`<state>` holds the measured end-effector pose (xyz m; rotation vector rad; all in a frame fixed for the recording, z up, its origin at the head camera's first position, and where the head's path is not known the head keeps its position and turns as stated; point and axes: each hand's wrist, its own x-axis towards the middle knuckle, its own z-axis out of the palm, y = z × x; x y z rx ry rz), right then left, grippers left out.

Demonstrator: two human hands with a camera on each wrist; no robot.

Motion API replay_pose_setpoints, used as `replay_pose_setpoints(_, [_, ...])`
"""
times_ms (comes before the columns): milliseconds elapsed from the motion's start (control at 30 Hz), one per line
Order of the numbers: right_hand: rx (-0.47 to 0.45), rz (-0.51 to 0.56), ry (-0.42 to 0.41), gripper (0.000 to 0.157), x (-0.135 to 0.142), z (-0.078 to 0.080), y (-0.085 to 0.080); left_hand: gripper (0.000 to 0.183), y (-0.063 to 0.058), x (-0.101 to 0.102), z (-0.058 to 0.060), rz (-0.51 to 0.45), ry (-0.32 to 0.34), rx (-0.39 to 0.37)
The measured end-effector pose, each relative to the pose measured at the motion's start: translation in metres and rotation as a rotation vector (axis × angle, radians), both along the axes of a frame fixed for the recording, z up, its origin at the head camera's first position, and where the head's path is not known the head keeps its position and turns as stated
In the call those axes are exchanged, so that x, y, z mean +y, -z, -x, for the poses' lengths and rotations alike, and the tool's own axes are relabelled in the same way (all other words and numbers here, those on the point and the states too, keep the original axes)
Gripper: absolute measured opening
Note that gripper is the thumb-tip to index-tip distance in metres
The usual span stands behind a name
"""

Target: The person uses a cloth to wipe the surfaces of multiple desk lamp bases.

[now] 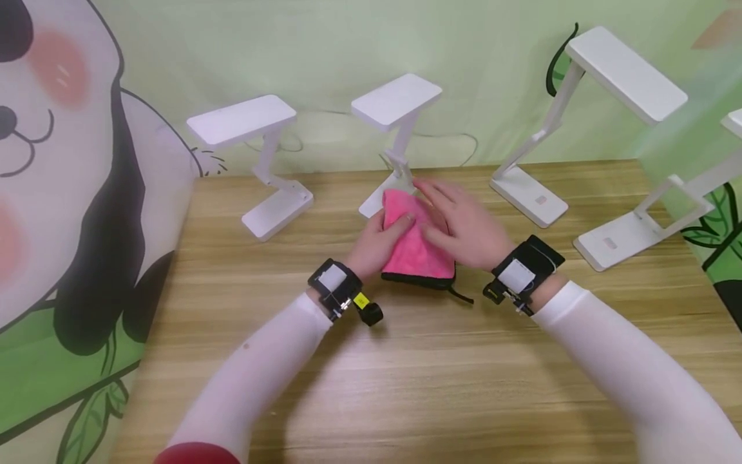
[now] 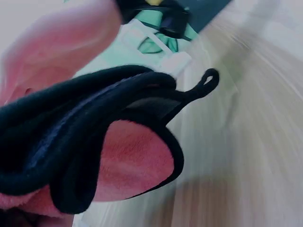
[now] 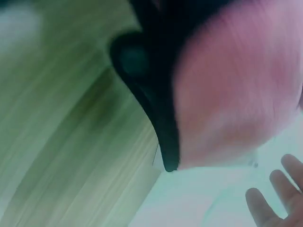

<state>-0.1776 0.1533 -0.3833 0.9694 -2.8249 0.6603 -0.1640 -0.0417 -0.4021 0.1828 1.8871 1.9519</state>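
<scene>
A folded pink cloth (image 1: 414, 248) with black edging and a small black hanging loop (image 2: 208, 82) is between the two hands, just in front of the middle white lamp. The left hand (image 1: 373, 248) grips it from the left, thumb over the top and its other fingers mostly hidden behind. On the cloth's right side is the right hand (image 1: 466, 222), fingers extended and thumb lying close over the fabric. Spread, straight fingers (image 3: 267, 201) show past the pink side (image 3: 232, 94) in the right wrist view. The left wrist view shows the black-edged layers stacked in folds.
White folding desk lamps stand along the table's back: one at left (image 1: 278, 209), the middle one (image 1: 400, 103) right behind the hands, one at right (image 1: 530, 196) and another at far right (image 1: 617, 241). Thin cables run by the green wall (image 1: 324, 58). The wooden table (image 1: 406, 386) spreads in front.
</scene>
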Motion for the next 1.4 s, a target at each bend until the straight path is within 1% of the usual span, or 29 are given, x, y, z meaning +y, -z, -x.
replay_pose_setpoints(100, [0.1,-0.093,-0.076,0.082,-0.005,-0.013,0.001,0.036,-0.001,0.001,0.003,-0.01,-0.096,-0.004])
replay_pose_setpoints(200, [0.166,-0.165,-0.112,0.097,-0.01,-0.023,0.006,0.039,0.003,0.002,0.009,-0.037,-0.173,-0.031])
replay_pose_setpoints(333, [0.2,-0.196,-0.085,0.107,-0.018,-0.03,0.014,0.04,0.011,0.003,0.017,-0.09,-0.223,-0.061])
replay_pose_setpoints(400, [0.203,-0.202,-0.061,0.107,-0.02,-0.032,0.016,0.041,0.013,0.004,0.019,-0.097,-0.238,-0.059])
replay_pose_setpoints(500, [0.198,-0.202,-0.03,0.104,-0.022,-0.031,0.018,0.042,0.014,0.005,0.019,-0.091,-0.244,-0.057])
replay_pose_setpoints(600, [0.193,-0.188,0.003,0.097,-0.022,-0.03,0.018,0.043,0.014,0.004,0.02,-0.089,-0.244,-0.06])
replay_pose_setpoints(700, [0.191,-0.152,0.034,0.092,-0.021,-0.028,0.018,0.046,0.011,0.001,0.021,-0.096,-0.225,-0.066])
replay_pose_setpoints(767, [0.185,-0.132,0.053,0.089,-0.02,-0.027,0.016,0.047,0.01,-0.002,0.022,-0.103,-0.191,-0.059])
replay_pose_setpoints(867, [0.153,-0.109,0.075,0.087,-0.018,-0.023,0.01,0.047,0.009,-0.011,0.024,-0.104,-0.123,-0.042])
replay_pose_setpoints(967, [0.115,-0.075,0.096,0.082,-0.014,-0.018,0.002,0.046,0.01,-0.029,0.028,-0.059,-0.056,-0.001])
replay_pose_setpoints(1033, [0.104,-0.057,0.111,0.078,-0.011,-0.014,-0.004,0.045,0.01,-0.048,0.032,0.044,-0.041,0.048])
replay_pose_setpoints(1067, [0.102,-0.051,0.117,0.076,-0.009,-0.012,-0.007,0.046,0.01,-0.06,0.033,0.121,-0.042,0.08])
replay_pose_setpoints(1167, [0.104,-0.049,0.126,0.069,-0.005,-0.007,-0.013,0.045,0.01,-0.102,0.039,0.434,-0.068,0.197])
replay_pose_setpoints(1200, [0.111,-0.053,0.126,0.066,-0.004,-0.006,-0.014,0.046,0.01,-0.117,0.042,0.54,-0.083,0.225])
replay_pose_setpoints(1300, [0.124,-0.065,0.119,0.06,-0.001,-0.003,-0.016,0.043,0.012,-0.161,0.05,0.787,-0.122,0.261])
replay_pose_setpoints(1367, [0.127,-0.072,0.114,0.056,0.0,-0.001,-0.016,0.043,0.014,-0.187,0.055,0.881,-0.159,0.254])
replay_pose_setpoints(1400, [0.127,-0.075,0.114,0.055,0.001,0.0,-0.016,0.045,0.014,-0.198,0.058,0.91,-0.181,0.255])
